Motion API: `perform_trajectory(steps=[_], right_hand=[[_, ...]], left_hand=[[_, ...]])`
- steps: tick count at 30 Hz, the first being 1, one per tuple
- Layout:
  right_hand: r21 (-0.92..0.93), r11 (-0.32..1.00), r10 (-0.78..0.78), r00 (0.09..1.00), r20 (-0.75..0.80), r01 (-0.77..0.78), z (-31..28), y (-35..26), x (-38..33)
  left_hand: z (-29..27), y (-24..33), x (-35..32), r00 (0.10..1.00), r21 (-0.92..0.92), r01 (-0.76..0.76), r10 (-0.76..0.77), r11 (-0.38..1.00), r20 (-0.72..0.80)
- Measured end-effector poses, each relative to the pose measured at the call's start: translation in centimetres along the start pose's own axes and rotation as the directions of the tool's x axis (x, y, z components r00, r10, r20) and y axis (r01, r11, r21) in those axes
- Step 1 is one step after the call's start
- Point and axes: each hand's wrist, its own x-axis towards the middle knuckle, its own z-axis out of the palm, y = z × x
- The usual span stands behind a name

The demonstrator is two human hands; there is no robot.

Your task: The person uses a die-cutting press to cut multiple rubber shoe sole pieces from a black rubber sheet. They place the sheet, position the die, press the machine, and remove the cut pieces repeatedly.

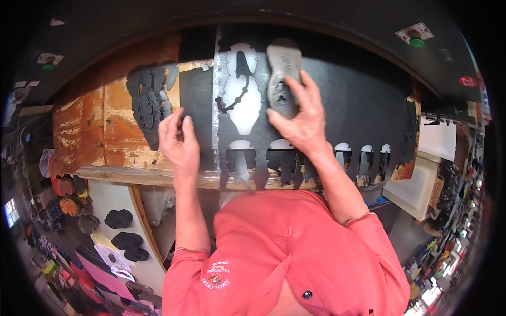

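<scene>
My right hand [303, 118] grips the lower part of a grey sole-shaped cutting die [284, 58], thumb on one side and fingers on the other. The die lies on or just above a black sheet [348, 100]; I cannot tell which. Left of it, a sole-shaped opening in the sheet shows a white surface [244, 105], with a thin dark strip of scrap across it. My left hand [180, 139] has its fingers apart and bent, with nothing visible in them. Beside its fingertips lies a pile of dark cut pieces [150, 97] on the worn wooden board [79, 126].
Along the sheet's near edge runs a row of cut-out gaps [240, 163]. Overhead is a dark machine beam with green buttons [416, 42] at both ends. A side table [113, 195] at lower left bears dark piles. A pale box [414, 184] stands at right.
</scene>
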Motion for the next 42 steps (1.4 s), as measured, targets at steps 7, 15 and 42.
perform_trajectory(steps=[7, 15, 42], right_hand=[[-0.108, 0.991, -0.081, 0.997, -0.007, 0.080, 1.2, 0.8, -0.7], [-0.037, 0.976, -0.215, 0.974, -0.074, 0.213, 1.2, 1.6, -1.0], [0.143, 0.990, 0.061, 0.859, -0.508, 0.014, -18.0, 7.2, -8.4]], left_hand=[[0.6, -0.1, -0.5, 0.997, -0.005, -0.062, 0.062, 0.998, 0.044], [-1.0, 3.9, -7.4, 0.946, -0.228, -0.203, 0.251, 0.952, 0.205], [0.1, 2.0, -8.8, 0.884, -0.144, -0.465, 0.466, 0.874, -0.029]])
